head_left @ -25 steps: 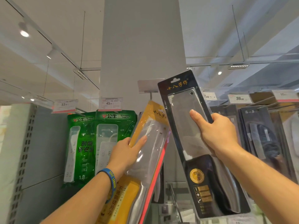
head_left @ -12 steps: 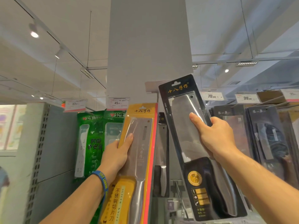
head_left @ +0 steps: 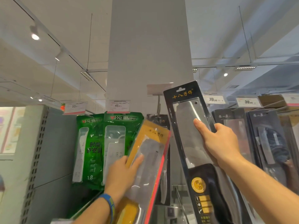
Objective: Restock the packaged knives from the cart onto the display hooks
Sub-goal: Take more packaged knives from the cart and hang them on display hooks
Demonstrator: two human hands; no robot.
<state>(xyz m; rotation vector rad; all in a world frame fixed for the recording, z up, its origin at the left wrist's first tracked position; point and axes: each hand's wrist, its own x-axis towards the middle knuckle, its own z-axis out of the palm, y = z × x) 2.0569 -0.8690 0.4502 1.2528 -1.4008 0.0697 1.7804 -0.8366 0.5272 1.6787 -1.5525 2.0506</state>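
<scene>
1. the black packaged knife (head_left: 182, 120) is held by the right grip (head_left: 221, 143), which is closed on it about mid-length, with the thumb laid across the clear blade window and the fingers wrapped round the right edge.
2. its long axis runs steeply upward with a slight lean to the left; the handle end is kept low and the hang hole (head_left: 180, 90) sits at the top end, well above the grip.
3. the display hook (head_left: 159, 104) (fronted by a blank label plate) is seen just left of that hang hole, its plate at about the same height; a dark hung pack (head_left: 159, 121) is already carried on it.
4. the yellow packaged knife (head_left: 150, 143) is pinched by the left grip (head_left: 123, 173), thumb on the clear face and fingers at the left edge; it is leaned up and to the right, its top end kept below the label plate and in front of the hung pack.
5. the right grip's pack is judged the nearer to hanging: a short shift left would be needed to bring the hole to the hook tip. whether the hole is already level with the tip cannot be told.
6. green power-strip packs (head_left: 113, 143) are hung further left, apart from both knives.
</scene>
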